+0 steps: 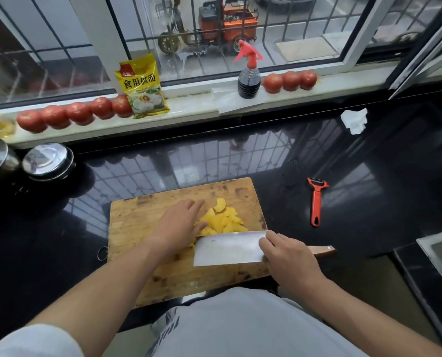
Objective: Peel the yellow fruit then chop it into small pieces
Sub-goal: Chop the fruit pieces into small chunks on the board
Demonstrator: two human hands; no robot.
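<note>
From the head view, a heap of peeled yellow fruit chunks (221,220) lies on the worn rectangular wooden chopping board (142,222) set on the glossy black countertop (240,155). The left hand (177,226) rests flat, fingers straight, against the heap's left side. The right hand (288,256) grasps the broad steel cleaver with a wooden handle (227,248) where blade meets handle, the blade lying just in front of the chunks. A red-handled peeler (316,202) lies on the counter, right of the board
</note>
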